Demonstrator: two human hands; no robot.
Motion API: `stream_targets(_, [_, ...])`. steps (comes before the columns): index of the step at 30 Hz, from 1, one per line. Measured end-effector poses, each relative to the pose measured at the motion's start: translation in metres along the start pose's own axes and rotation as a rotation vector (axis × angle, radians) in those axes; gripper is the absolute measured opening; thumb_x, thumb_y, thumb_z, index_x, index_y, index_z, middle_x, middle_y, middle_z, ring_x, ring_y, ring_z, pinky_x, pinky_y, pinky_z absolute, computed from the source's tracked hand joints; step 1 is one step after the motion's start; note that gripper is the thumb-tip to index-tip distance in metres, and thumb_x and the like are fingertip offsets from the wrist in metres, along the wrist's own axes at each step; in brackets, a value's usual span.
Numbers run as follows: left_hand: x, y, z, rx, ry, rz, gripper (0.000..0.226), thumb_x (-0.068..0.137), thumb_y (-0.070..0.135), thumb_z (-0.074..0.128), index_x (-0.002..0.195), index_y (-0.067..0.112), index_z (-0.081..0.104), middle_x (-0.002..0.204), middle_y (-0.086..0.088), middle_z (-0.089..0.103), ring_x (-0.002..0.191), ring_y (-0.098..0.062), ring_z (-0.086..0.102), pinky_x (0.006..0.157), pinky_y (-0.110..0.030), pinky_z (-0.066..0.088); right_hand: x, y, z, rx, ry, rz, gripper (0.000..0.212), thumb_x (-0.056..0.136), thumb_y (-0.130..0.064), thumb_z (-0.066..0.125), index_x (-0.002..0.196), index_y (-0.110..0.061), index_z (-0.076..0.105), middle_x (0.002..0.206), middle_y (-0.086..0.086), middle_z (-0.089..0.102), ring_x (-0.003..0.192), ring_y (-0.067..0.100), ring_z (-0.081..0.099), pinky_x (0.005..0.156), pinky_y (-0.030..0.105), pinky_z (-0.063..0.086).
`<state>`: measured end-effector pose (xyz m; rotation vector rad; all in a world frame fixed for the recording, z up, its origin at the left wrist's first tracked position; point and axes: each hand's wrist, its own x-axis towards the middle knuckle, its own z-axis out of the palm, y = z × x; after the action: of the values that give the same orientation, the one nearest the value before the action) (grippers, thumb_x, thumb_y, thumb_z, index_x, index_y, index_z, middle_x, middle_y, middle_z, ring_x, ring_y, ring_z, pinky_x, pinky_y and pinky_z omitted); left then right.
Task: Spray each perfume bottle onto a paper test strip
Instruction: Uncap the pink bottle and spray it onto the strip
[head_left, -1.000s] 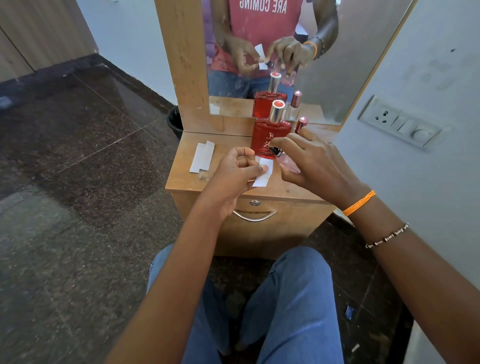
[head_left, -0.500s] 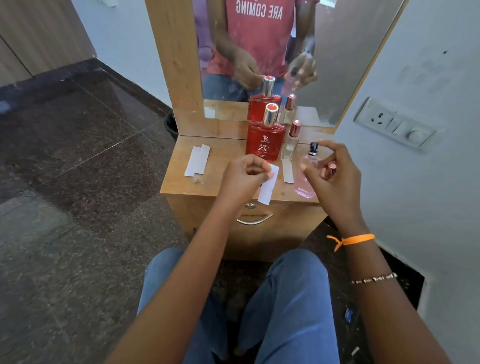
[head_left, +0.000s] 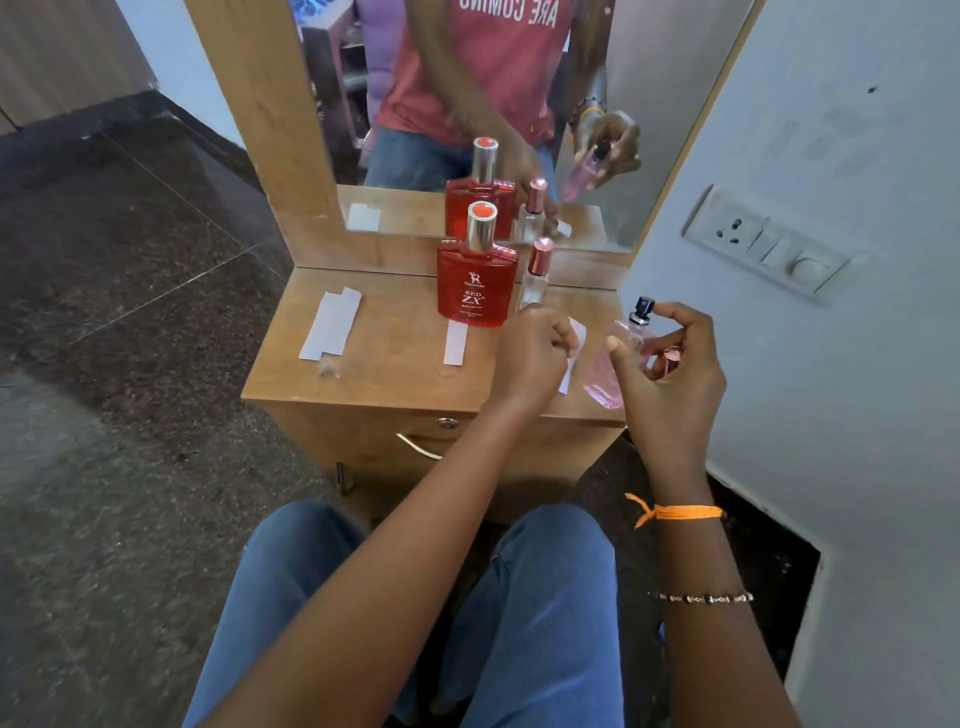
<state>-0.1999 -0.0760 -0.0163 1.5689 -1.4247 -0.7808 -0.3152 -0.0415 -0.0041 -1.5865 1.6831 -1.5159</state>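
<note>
On the wooden dressing table (head_left: 395, 374) | red ZX perfume bottle (head_left: 475, 291) upright by the mirror (head_left: 519, 104), small clear bottle (head_left: 535, 275) just beside | right hand (head_left: 670, 374) fingers wrapped around pink perfume bottle (head_left: 610, 374), pink cap (head_left: 671, 358) tucked in the same hand | left hand (head_left: 530, 358) fingers pinched on paper test strip (head_left: 571, 358) | spare strips (head_left: 332, 325) at the left, one strip (head_left: 456, 343) before the red bottle

one head-worn wide-angle view looks forward and steeply down from close above the lap, facing a small wooden dresser (head_left: 374, 374) against the wall. its mirror (head_left: 519, 130) fills the top, and dark floor (head_left: 130, 364) spreads left.
</note>
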Motion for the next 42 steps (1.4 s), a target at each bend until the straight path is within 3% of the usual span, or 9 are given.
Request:
stream_targets(3, [-0.002, -0.007, 0.008, 0.14, 0.051, 0.077, 0.022, 0.067, -0.011, 0.052, 0.064, 0.007, 0.064, 0.077, -0.005, 0.06, 0.068, -0.016, 0.056, 0.061, -0.028, 0.041, 0.004, 0.003, 0.001, 0.006, 0.019, 0.012, 0.041, 0.078, -0.019, 0.072, 0.115, -0.014, 0.054, 0.083, 0.005, 0.059, 0.067, 0.009, 0.051, 0.061, 0.006, 0.039])
stream_targets(7, [-0.01, -0.006, 0.013, 0.491, 0.145, 0.159, 0.013, 0.075, 0.007, 0.066, 0.082, 0.017, 0.069, 0.101, -0.003, 0.06, 0.089, -0.022, 0.053, 0.071, -0.028, 0.028, 0.007, 0.006, 0.004, 0.007, 0.045, 0.019, 0.041, 0.078, -0.019, 0.073, 0.114, -0.012, 0.055, 0.084, 0.003, 0.059, 0.07, 0.005, 0.053, 0.062, 0.006, 0.04])
stream_targets(10, [-0.014, -0.005, 0.013, 0.645, 0.197, 0.184, 0.01, 0.077, 0.017, 0.068, 0.084, 0.021, 0.074, 0.099, -0.002, 0.061, 0.088, -0.025, 0.05, 0.073, -0.03, 0.021, 0.007, 0.007, 0.006, 0.013, 0.048, 0.028, 0.04, 0.079, -0.02, 0.072, 0.114, -0.012, 0.054, 0.089, 0.003, 0.061, 0.078, 0.012, 0.057, 0.064, 0.007, 0.043])
stream_targets(16, [-0.021, -0.006, 0.007, 0.76, 0.093, 0.143, 0.028, 0.088, 0.031, 0.059, 0.114, 0.026, 0.067, 0.125, -0.002, 0.052, 0.106, -0.025, 0.041, 0.083, -0.034, 0.026, 0.006, 0.007, 0.009, 0.014, 0.034, 0.043, 0.039, 0.078, -0.02, 0.073, 0.112, -0.012, 0.055, 0.089, 0.003, 0.061, 0.071, 0.006, 0.053, 0.062, 0.005, 0.041])
stream_targets(22, [-0.015, -0.007, 0.005, 0.723, 0.083, 0.113, 0.029, 0.088, 0.028, 0.06, 0.116, 0.029, 0.065, 0.121, -0.001, 0.052, 0.104, -0.023, 0.04, 0.078, -0.03, 0.017, 0.004, 0.005, 0.013, 0.024, 0.014, 0.043, 0.038, 0.078, -0.02, 0.073, 0.11, -0.013, 0.054, 0.087, 0.003, 0.061, 0.069, 0.004, 0.053, 0.062, 0.005, 0.04])
stream_targets(31, [-0.019, -0.004, -0.005, 0.39, 0.122, 0.197, 0.032, 0.09, 0.013, 0.055, 0.116, 0.027, 0.065, 0.111, 0.004, 0.061, 0.099, -0.017, 0.043, 0.081, -0.029, 0.028, 0.007, 0.005, 0.011, 0.07, -0.033, 0.065, 0.035, 0.077, -0.016, 0.073, 0.106, -0.018, 0.053, 0.078, -0.01, 0.054, 0.063, -0.003, 0.049, 0.061, 0.007, 0.038])
stream_targets(35, [-0.016, -0.01, -0.006, 0.403, 0.11, 0.169, 0.03, 0.091, 0.014, 0.054, 0.117, 0.025, 0.064, 0.115, 0.003, 0.061, 0.105, -0.021, 0.045, 0.084, -0.031, 0.028, 0.008, 0.005, 0.011, 0.081, -0.042, 0.066, 0.035, 0.076, -0.015, 0.073, 0.105, -0.019, 0.053, 0.079, -0.011, 0.054, 0.065, -0.005, 0.049, 0.061, 0.006, 0.037])
stream_targets(40, [-0.019, -0.011, -0.001, 0.443, 0.149, 0.157, 0.012, 0.083, 0.02, 0.063, 0.094, 0.018, 0.068, 0.105, -0.002, 0.063, 0.096, -0.024, 0.051, 0.08, -0.032, 0.029, 0.01, 0.005, 0.012, 0.092, -0.032, 0.08, 0.035, 0.076, -0.014, 0.073, 0.106, -0.017, 0.054, 0.078, -0.012, 0.053, 0.064, -0.007, 0.048, 0.061, 0.005, 0.037])
stream_targets(42, [-0.02, -0.007, 0.002, 0.482, 0.188, 0.186, 0.015, 0.078, 0.018, 0.067, 0.093, 0.019, 0.064, 0.102, -0.001, 0.061, 0.093, -0.023, 0.051, 0.076, -0.029, 0.029, 0.01, 0.005, 0.012, 0.099, -0.028, 0.083, 0.034, 0.076, -0.014, 0.072, 0.105, -0.018, 0.054, 0.077, -0.011, 0.053, 0.062, -0.007, 0.048, 0.06, 0.006, 0.037])
